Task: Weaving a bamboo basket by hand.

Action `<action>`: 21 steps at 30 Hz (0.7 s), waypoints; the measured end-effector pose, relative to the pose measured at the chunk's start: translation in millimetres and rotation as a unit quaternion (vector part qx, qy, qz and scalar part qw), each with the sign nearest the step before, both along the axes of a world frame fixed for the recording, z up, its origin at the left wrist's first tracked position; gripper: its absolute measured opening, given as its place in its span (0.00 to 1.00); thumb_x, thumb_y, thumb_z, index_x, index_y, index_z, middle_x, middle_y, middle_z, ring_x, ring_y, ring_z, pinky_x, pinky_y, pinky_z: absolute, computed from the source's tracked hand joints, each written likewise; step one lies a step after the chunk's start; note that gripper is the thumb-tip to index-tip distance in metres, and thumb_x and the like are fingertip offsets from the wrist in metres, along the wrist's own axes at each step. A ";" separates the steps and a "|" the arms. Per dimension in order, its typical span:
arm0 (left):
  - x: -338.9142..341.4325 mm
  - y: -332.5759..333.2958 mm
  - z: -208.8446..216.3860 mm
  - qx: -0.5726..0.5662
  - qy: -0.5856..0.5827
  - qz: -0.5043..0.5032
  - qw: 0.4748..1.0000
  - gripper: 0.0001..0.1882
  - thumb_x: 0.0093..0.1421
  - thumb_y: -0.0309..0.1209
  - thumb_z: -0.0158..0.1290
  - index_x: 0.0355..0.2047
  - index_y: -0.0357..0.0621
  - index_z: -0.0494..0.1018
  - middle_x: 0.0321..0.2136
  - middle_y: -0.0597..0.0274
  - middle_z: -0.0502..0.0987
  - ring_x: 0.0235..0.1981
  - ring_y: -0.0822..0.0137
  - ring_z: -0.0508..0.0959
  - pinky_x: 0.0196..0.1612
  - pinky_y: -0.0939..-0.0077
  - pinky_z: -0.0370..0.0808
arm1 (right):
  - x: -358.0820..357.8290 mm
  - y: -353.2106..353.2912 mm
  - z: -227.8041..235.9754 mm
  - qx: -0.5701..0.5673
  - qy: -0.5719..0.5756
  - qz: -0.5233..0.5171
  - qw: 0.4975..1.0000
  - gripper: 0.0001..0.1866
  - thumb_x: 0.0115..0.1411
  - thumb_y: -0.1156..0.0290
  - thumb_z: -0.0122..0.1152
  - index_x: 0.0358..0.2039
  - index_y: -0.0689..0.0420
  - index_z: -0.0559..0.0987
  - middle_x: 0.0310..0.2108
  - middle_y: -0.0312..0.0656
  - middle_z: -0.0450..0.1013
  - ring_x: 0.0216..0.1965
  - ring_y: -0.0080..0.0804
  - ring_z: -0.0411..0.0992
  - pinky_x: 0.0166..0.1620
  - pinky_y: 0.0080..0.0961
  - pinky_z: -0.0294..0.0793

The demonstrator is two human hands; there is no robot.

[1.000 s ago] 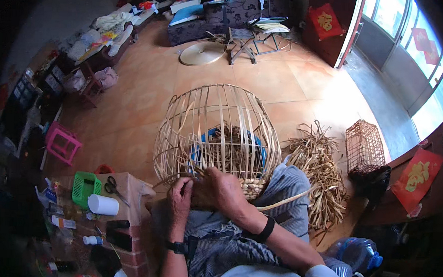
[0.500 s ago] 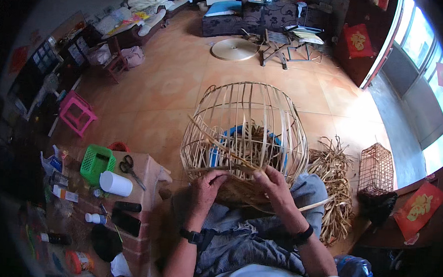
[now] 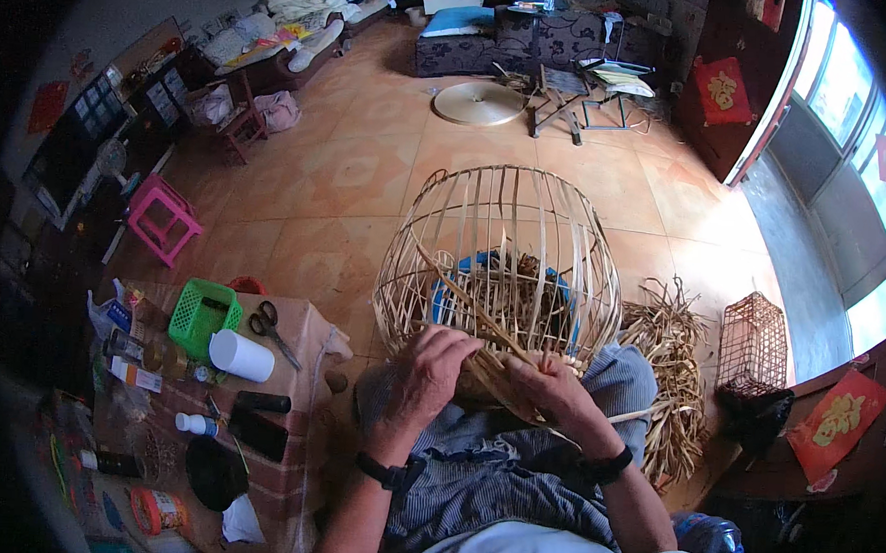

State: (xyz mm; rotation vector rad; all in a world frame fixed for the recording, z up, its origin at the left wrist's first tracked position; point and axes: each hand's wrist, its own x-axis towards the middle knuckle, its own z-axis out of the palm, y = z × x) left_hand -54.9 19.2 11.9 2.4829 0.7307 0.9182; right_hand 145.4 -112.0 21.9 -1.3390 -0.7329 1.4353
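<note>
On my lap and just beyond it lies a large openwork basket (image 3: 589, 209) of thin pale ribs, its woven end toward me. My left hand (image 3: 428, 376) bends over that near end with its fingers pinched together; what lies under the fingertips is partly hidden. Opposite it, my right hand (image 3: 554, 391) pinches flat dry plant strips (image 3: 499, 378), thumb on top. One long strip (image 3: 469, 306) slants up and left from the hands across the ribs. Another pale strip (image 3: 632, 416) trails out to the right past my right wrist.
Behind the ribs stands a blue tub (image 3: 439, 298) with dry strips in it. A heap of strips (image 3: 670, 389) and a wire cage (image 3: 753, 343) are to the right. A cloth-covered table (image 3: 301, 399) at left carries scissors (image 3: 272, 330), a green basket (image 3: 203, 316) and bottles.
My left hand has risen and turned over the basket's near end, closer to my right hand. The strips between the hands have bunched and tilted. The whole view has shifted slightly.
</note>
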 end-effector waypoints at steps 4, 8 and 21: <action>3.9 -0.3 -2.5 0.001 0.036 0.014 0.999 0.14 0.66 0.23 0.53 0.48 0.45 0.84 0.46 0.59 0.85 0.50 0.54 0.83 0.56 0.57 0.78 | 29.4 -7.2 -34.7 0.061 -0.007 0.014 0.998 0.19 0.78 0.55 0.58 0.39 0.59 0.83 0.29 0.30 0.78 0.25 0.16 0.71 0.27 0.19 0.69; -0.2 0.1 -11.0 -0.011 0.017 0.013 1.000 0.16 0.67 0.22 0.50 0.50 0.45 0.84 0.46 0.57 0.85 0.51 0.52 0.83 0.57 0.57 0.78 | 46.1 -0.4 -5.6 0.103 0.075 -0.135 0.983 0.22 0.80 0.49 0.53 0.46 0.58 0.79 0.31 0.37 0.80 0.32 0.26 0.81 0.31 0.21 0.76; -4.6 3.8 -13.2 -0.117 -0.005 -0.003 0.993 0.15 0.70 0.20 0.45 0.50 0.42 0.80 0.45 0.51 0.83 0.48 0.47 0.85 0.51 0.60 0.82 | 73.6 -74.0 -30.4 0.103 0.036 -0.033 0.993 0.19 0.80 0.55 0.53 0.42 0.58 0.81 0.34 0.43 0.80 0.26 0.26 0.75 0.30 0.23 0.74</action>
